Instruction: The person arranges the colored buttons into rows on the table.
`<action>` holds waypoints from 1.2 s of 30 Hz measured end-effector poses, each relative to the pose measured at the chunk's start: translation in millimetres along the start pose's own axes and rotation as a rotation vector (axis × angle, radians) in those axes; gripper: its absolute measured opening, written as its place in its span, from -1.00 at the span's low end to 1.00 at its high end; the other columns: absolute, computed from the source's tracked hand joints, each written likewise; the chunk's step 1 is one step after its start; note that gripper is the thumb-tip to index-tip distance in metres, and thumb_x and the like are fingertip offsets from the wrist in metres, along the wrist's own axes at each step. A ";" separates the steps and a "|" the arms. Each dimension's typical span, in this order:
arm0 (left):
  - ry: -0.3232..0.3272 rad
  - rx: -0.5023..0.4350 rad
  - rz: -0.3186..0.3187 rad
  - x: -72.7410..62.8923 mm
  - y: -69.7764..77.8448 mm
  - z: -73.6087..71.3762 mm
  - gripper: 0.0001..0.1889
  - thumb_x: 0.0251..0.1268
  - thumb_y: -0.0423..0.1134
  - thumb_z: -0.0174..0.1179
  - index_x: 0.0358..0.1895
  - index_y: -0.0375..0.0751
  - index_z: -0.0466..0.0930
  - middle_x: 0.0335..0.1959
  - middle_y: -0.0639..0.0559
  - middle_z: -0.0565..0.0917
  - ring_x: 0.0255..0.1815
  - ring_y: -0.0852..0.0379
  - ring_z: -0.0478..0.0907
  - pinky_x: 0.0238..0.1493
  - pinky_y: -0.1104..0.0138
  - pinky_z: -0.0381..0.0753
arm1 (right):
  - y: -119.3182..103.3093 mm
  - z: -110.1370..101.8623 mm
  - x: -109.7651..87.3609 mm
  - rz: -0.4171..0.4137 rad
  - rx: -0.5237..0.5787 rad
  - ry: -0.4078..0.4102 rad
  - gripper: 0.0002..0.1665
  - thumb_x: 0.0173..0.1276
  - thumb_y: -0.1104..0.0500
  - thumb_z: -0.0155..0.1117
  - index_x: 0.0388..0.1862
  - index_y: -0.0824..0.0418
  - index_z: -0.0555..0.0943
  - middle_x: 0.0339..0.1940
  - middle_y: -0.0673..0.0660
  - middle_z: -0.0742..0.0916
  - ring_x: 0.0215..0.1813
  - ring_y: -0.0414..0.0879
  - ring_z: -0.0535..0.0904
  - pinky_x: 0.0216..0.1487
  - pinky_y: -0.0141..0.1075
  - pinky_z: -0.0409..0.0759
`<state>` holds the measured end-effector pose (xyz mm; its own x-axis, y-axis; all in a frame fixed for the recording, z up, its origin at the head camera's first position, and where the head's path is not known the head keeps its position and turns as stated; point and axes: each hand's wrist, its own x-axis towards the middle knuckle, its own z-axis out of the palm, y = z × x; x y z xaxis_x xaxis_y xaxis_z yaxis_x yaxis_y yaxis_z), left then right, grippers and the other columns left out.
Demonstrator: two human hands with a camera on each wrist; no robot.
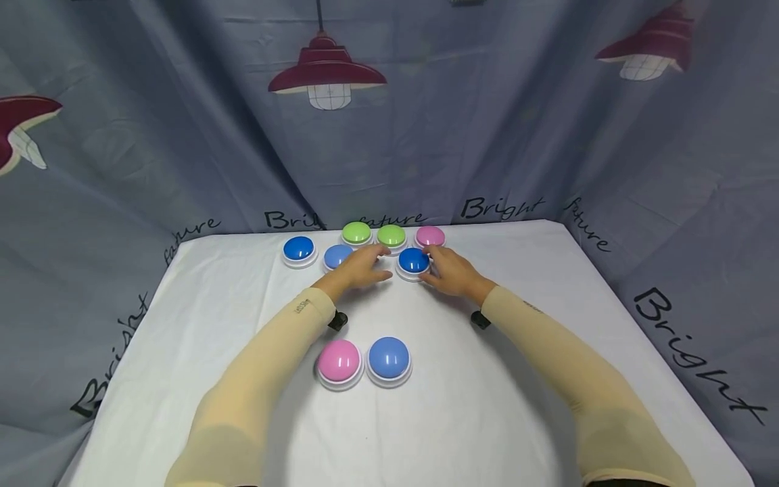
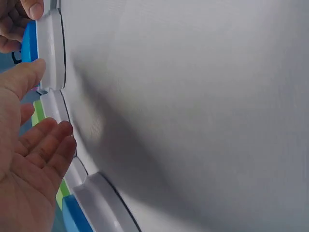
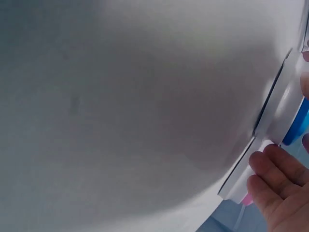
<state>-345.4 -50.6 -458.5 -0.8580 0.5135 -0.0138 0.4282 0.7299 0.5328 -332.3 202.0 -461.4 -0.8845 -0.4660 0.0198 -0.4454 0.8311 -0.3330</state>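
A dark blue dome button (image 1: 414, 260) on a white round base sits toward the back of the table. My right hand (image 1: 452, 272) holds its right side, thumb at the front and index finger behind; in the right wrist view the other fingers (image 3: 275, 176) extend beside the base. My left hand (image 1: 363, 268) is left of this button, fingers loosely spread and holding nothing. It partly covers a light blue button (image 1: 337, 255). Two green buttons (image 1: 356, 233) and a pink button (image 1: 430, 236) stand just behind.
Another dark blue button (image 1: 299, 249) stands at the back left. Closer to the front, a pink button (image 1: 339, 361) and a light blue button (image 1: 389, 358) sit side by side. White cloth covers the table (image 1: 487, 419); a grey-blue curtain (image 1: 389, 155) hangs behind.
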 end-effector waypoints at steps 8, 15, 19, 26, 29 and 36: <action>0.001 -0.049 -0.026 11.5 4.6 15.5 -0.35 0.34 -0.12 0.30 0.42 -0.21 0.31 0.32 -0.12 0.48 0.35 0.00 0.39 0.38 0.19 0.33 | 3.9 7.3 7.2 0.003 0.024 -0.018 -0.19 0.32 -0.08 0.39 0.35 0.28 0.26 0.29 0.28 0.51 0.35 0.14 0.41 0.38 0.01 0.34; 0.040 -0.048 -0.001 19.4 15.3 27.9 -0.30 0.32 -0.12 0.33 0.45 -0.22 0.25 0.36 -0.12 0.43 0.39 0.02 0.34 0.42 0.23 0.25 | 5.8 9.5 6.3 -0.008 0.043 -0.004 -0.20 0.32 -0.08 0.40 0.33 0.28 0.27 0.28 0.28 0.52 0.34 0.15 0.42 0.38 0.02 0.35; 0.044 -0.044 0.012 21.5 19.9 31.1 -0.28 0.31 -0.11 0.33 0.45 -0.24 0.24 0.40 -0.12 0.39 0.43 0.00 0.29 0.45 0.21 0.20 | 5.6 10.3 8.0 -0.028 0.048 -0.006 -0.22 0.33 -0.09 0.38 0.32 0.26 0.27 0.26 0.27 0.52 0.32 0.13 0.43 0.38 0.00 0.35; 0.043 -0.007 -0.002 20.0 19.9 29.4 -0.28 0.29 -0.07 0.34 0.45 -0.16 0.26 0.42 -0.08 0.36 0.46 0.01 0.23 0.46 0.19 0.17 | 1.3 11.8 9.1 -0.038 0.046 -0.002 -0.23 0.34 -0.09 0.37 0.32 0.24 0.27 0.26 0.25 0.52 0.32 0.11 0.43 0.38 -0.01 0.35; 0.035 -0.004 0.016 18.7 18.6 26.9 -0.30 0.27 -0.06 0.37 0.42 -0.13 0.30 0.41 -0.05 0.38 0.45 0.03 0.26 0.45 0.21 0.19 | -1.2 10.6 5.5 -0.040 0.042 -0.005 -0.23 0.34 -0.10 0.37 0.32 0.24 0.26 0.27 0.25 0.51 0.33 0.11 0.43 0.38 -0.02 0.35; 0.010 0.013 0.065 11.3 20.7 22.0 -0.30 0.11 -0.01 0.48 0.30 -0.12 0.41 0.17 -0.02 0.56 0.19 0.09 0.48 0.29 0.24 0.42 | -7.4 7.7 -11.3 -0.046 0.057 -0.020 -0.16 0.30 -0.11 0.40 0.36 0.24 0.27 0.29 0.25 0.51 0.35 0.13 0.41 0.37 0.02 0.36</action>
<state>-340.0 -19.7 -466.2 -0.8310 0.5555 0.0288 0.4866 0.7008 0.5216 -317.9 198.7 -466.5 -0.8603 -0.5094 0.0177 -0.4760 0.7905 -0.3854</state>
